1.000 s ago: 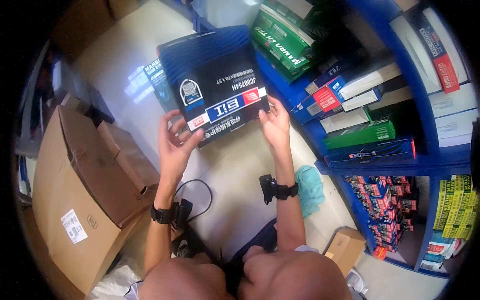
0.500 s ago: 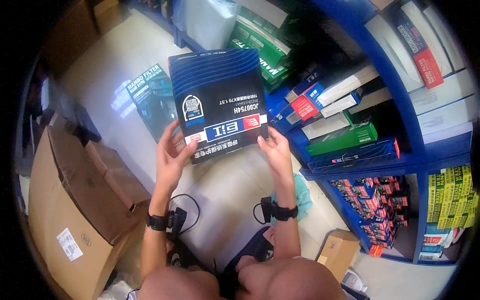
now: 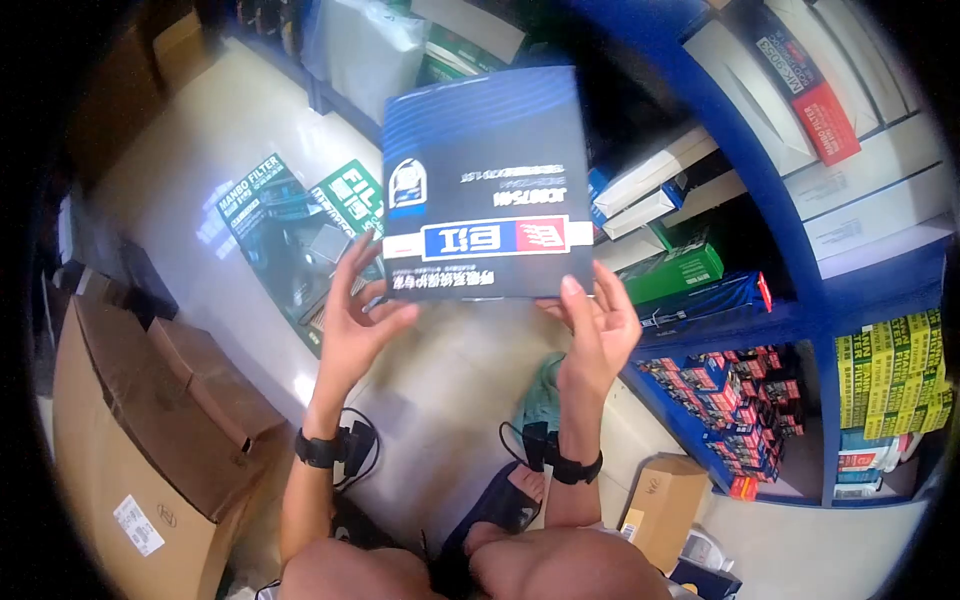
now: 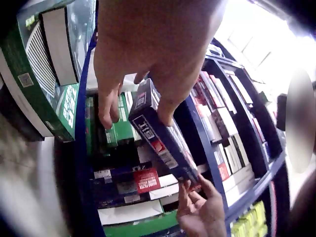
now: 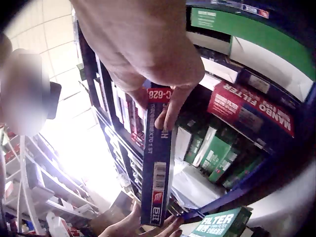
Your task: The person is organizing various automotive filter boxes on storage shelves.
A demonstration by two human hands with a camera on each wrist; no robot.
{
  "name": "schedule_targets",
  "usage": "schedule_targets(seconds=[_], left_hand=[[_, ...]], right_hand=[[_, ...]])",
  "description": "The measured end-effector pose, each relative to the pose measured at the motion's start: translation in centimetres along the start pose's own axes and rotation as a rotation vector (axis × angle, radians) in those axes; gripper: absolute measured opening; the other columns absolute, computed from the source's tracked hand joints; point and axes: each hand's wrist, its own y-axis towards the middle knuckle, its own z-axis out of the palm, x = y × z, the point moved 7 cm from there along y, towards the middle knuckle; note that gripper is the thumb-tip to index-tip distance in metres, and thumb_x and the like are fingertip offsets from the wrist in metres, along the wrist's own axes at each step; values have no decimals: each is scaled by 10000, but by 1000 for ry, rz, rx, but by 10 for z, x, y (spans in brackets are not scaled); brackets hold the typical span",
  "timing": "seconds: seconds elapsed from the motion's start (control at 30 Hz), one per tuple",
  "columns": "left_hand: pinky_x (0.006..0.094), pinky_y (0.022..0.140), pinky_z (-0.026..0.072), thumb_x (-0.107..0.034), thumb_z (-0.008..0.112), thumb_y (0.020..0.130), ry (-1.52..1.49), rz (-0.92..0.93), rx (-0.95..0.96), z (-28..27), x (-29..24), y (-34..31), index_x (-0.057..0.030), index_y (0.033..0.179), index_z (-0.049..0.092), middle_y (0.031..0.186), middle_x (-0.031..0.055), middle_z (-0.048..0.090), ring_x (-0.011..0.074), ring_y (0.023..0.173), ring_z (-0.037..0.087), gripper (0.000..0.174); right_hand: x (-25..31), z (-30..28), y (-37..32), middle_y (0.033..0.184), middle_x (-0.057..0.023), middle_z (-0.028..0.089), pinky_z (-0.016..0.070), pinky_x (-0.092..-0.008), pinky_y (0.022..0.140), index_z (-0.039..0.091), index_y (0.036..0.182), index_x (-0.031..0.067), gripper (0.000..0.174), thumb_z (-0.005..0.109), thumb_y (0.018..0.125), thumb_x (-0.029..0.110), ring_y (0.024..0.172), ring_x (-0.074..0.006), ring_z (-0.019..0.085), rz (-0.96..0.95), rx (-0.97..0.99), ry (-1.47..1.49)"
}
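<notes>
Two hands are holding one dark blue box (image 3: pixel 485 150) above the floor (image 3: pixel 185 110), its printed front showing upside down in the head view. The left hand (image 3: pixel 355 335) is gripping the lower left corner, fingers (image 3: pixel 352 262) spread, thumb apart. The right hand (image 3: pixel 598 335) is pinching the lower right corner between thumb and fingers (image 3: pixel 612 290). A MANBO FILTER package (image 3: pixel 262 225) is lying on the floor beyond the left hand; the blue shelf (image 3: pixel 790 325) is standing at right, holding stacked boxes (image 3: pixel 890 375).
</notes>
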Motion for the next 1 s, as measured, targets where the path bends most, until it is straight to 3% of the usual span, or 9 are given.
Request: schedule_targets(seconds=[0.03,0.17,0.33,0.43,0.53,0.7,0.8,0.87,1.0], left_hand=[[380,1064,618,-101,951,855,47,14,32,7,5,3,-155,1737,300,1697,194,377,252,1334,625,1098],[363,1041,623,-64,932,828,264,103,61,36,0,18,-149,1568,604,1563,71,588,249,1320,646,814],[401,990,613,-122,971,744,480,296,90,91,-16,50,-172,1554,633,1459,142,665,263,1317,663,880],[467,1037,576,-114,956,748,556,483,69,110,-27,53,-225,1547,651,1381,215,690,393,1236,702,862],[465,1036,571,-124,943,771,552,492,91,121,-18,60,-244,1564,634,1379,239,697,409,1226,699,860],[479,1080,528,-95,890,824,554,566,162,128,-13,72,-115,1586,580,1390,264,691,432,1279,650,823],[476,1079,526,-60,878,823,555,587,86,116,-19,80,-114,1569,594,1404,248,691,434,1272,652,800],[475,1080,526,-16,863,820,535,596,77,109,-20,90,-99,1562,594,1414,234,693,426,1271,654,794],[453,1060,543,54,827,812,477,518,63,93,-18,99,-80,1547,611,1380,224,719,399,1234,687,777]], right_hand=[[13,-4,-2,1141,-213,747,671,-332,774,556,1404,-160,485,767,994,-5,922,-226,784,-65,-69,-50],[74,12,-6,1046,-205,769,651,-300,731,568,1346,-168,465,800,982,3,846,-204,794,-267,-270,-232],[106,29,-6,993,-195,779,621,-269,686,598,1328,-145,480,846,949,15,788,-183,790,-295,-375,-351],[118,42,-8,900,-186,787,596,-250,646,653,1223,-148,385,854,931,0,697,-162,763,-383,-438,-426],[128,56,-3,891,-175,800,580,-238,652,663,1151,-132,378,896,894,17,719,-160,780,-445,-425,-526],[139,75,12,819,-140,802,554,-212,656,687,1063,-107,343,920,879,64,706,-109,762,-558,-394,-748],[134,88,24,740,-111,788,524,-196,641,701,1029,-84,344,932,877,122,675,-78,739,-642,-364,-900],[131,94,28,713,-100,749,549,-320,583,700,1042,-34,418,949,841,235,585,-189,747,-658,-359,-846],[127,107,34,668,-97,711,560,-331,583,668,982,-9,395,937,830,238,592,-236,740,-648,-331,-890]])
